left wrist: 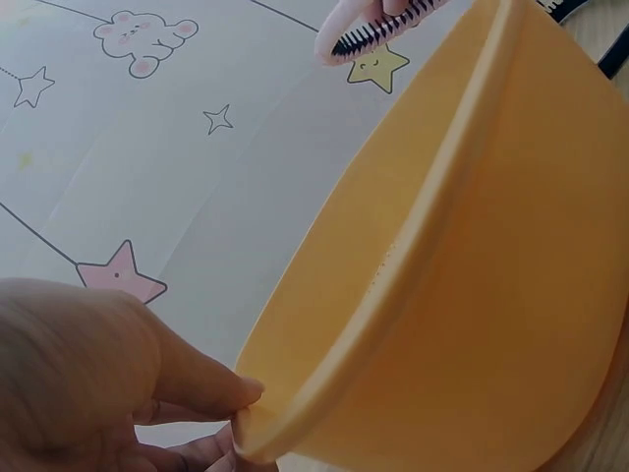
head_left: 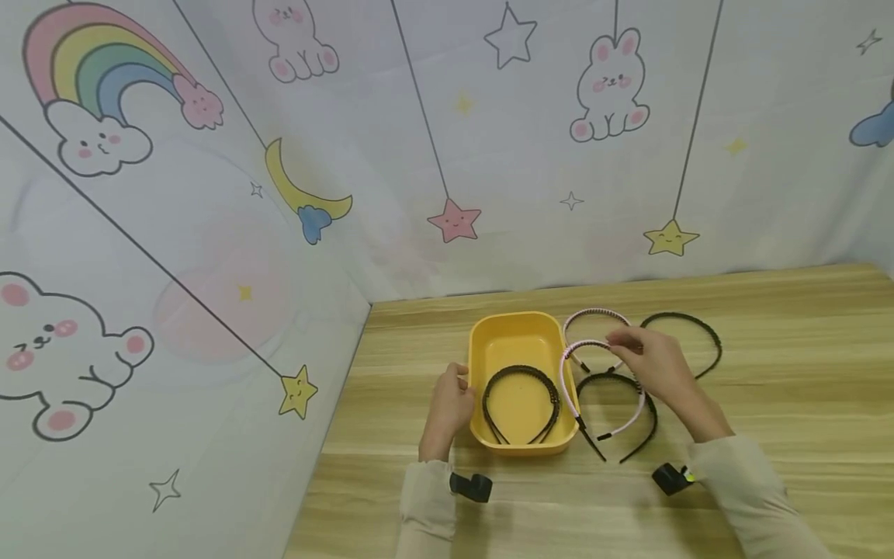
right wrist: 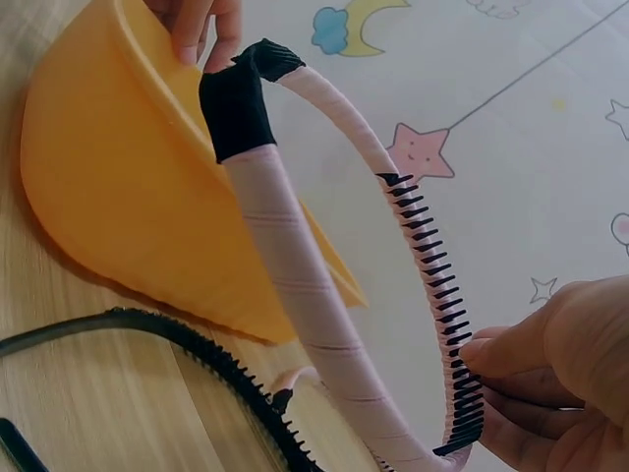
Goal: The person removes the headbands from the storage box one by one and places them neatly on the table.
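Note:
My right hand (head_left: 656, 369) pinches a pink headband (right wrist: 295, 265) with black comb teeth and black end tips, its ends toward the container. In the head view this headband is held up beside the right rim of a yellow plastic container (head_left: 527, 449). My left hand (left wrist: 88, 374) grips that container's rim at the left side, thumb on the edge. Inside the container lie black headbands (head_left: 520, 369), overlapping so that I cannot tell how many. Under the held headband, a black headband (head_left: 653, 427) rests on the table, partly covered by it.
Behind the held headband lies another pink headband (head_left: 596, 311). Farther right is a black headband (head_left: 715, 341), partly hidden by my right hand. The wooden table (head_left: 391, 334) meets a white cloth backdrop (head_left: 531, 256) at the back and left.

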`<move>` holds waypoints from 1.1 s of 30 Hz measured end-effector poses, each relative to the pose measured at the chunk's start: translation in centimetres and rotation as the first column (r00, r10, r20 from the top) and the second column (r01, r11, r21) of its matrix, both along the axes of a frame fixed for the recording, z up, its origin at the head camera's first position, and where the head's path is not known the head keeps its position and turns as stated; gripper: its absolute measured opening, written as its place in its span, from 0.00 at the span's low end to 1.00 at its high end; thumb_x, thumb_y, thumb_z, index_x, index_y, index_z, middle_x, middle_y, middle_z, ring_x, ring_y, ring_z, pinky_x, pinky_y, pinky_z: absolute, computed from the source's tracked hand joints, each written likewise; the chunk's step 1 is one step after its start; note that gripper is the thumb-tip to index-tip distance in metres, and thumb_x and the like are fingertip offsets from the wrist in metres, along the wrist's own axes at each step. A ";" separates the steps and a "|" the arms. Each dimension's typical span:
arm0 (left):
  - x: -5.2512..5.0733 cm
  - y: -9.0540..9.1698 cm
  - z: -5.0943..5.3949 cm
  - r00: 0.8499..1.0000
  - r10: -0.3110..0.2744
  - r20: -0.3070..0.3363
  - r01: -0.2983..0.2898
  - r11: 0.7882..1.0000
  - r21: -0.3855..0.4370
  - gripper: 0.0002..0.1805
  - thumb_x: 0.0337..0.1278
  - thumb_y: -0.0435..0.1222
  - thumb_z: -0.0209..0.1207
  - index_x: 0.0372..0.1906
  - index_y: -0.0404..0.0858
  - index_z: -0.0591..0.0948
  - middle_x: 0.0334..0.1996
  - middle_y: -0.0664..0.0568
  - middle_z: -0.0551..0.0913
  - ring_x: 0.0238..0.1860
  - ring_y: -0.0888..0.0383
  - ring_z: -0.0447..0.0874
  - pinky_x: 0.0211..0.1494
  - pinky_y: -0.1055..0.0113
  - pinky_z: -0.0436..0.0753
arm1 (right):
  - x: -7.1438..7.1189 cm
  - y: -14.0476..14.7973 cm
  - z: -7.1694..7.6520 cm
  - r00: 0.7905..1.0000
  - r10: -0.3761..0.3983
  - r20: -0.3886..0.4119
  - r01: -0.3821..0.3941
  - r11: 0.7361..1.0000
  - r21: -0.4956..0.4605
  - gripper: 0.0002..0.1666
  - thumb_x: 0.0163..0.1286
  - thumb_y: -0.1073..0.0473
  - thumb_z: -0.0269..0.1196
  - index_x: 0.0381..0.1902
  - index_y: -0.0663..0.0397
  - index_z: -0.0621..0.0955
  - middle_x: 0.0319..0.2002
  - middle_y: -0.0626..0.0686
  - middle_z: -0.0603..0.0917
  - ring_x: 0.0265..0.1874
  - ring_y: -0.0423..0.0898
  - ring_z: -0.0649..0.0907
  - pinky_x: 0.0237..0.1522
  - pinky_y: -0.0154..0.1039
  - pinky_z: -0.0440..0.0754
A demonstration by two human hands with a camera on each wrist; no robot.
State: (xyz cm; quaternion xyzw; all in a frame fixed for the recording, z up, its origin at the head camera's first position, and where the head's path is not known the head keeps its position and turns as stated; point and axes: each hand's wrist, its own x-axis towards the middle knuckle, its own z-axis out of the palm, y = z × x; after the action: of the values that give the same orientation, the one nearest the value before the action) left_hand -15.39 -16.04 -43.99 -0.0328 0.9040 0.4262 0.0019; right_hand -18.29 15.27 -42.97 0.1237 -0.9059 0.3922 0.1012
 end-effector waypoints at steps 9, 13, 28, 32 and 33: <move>-0.2 0.0 -0.1 0.999 0.011 0.032 -0.012 1.000 0.012 0.17 0.62 0.27 0.55 0.56 0.29 0.72 0.40 0.39 0.78 0.38 0.48 0.78 0.40 0.57 0.80 | 0.0 1.0 -0.4 1.000 -0.011 -0.005 0.011 1.000 0.018 0.13 0.68 0.62 0.60 0.47 0.65 0.82 0.43 0.64 0.85 0.43 0.62 0.83 0.45 0.56 0.80; -0.3 0.0 -0.3 1.000 0.008 0.026 -0.008 1.000 0.011 0.17 0.61 0.27 0.55 0.55 0.29 0.72 0.39 0.39 0.78 0.38 0.49 0.78 0.40 0.57 0.80 | 0.1 1.6 -0.7 1.000 -0.016 0.008 0.015 0.999 0.029 0.13 0.68 0.63 0.60 0.47 0.65 0.81 0.44 0.65 0.84 0.44 0.63 0.83 0.46 0.56 0.80; -0.3 0.0 -0.2 1.000 0.003 0.029 -0.004 1.000 0.017 0.17 0.62 0.27 0.55 0.55 0.28 0.71 0.40 0.39 0.77 0.38 0.49 0.78 0.39 0.57 0.80 | 0.5 4.1 -2.1 0.998 -0.037 -0.048 0.040 0.997 0.071 0.10 0.66 0.64 0.62 0.43 0.63 0.83 0.40 0.64 0.86 0.40 0.63 0.84 0.42 0.56 0.80; -0.2 0.0 -0.2 0.999 0.008 0.045 -0.009 1.000 0.026 0.18 0.62 0.27 0.54 0.56 0.29 0.71 0.41 0.39 0.77 0.39 0.48 0.78 0.40 0.57 0.80 | 0.5 4.4 -2.1 0.998 -0.045 -0.046 0.049 0.996 0.075 0.10 0.65 0.64 0.62 0.43 0.63 0.83 0.39 0.63 0.86 0.40 0.62 0.84 0.38 0.51 0.82; -0.2 0.0 -0.1 0.999 0.007 0.047 -0.008 1.000 0.027 0.18 0.62 0.27 0.54 0.56 0.29 0.71 0.41 0.39 0.77 0.39 0.48 0.78 0.40 0.57 0.80 | 0.5 4.5 -2.2 0.998 -0.045 -0.040 0.048 0.996 0.076 0.10 0.66 0.64 0.62 0.43 0.63 0.83 0.40 0.63 0.86 0.40 0.62 0.84 0.37 0.49 0.82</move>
State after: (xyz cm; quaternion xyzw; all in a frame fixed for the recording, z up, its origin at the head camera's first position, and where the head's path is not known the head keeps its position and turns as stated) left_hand -15.61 -16.07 -44.14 -0.0460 0.8978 0.4374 0.0218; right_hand -17.74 19.76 -45.12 0.1139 -0.9208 0.3523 0.1227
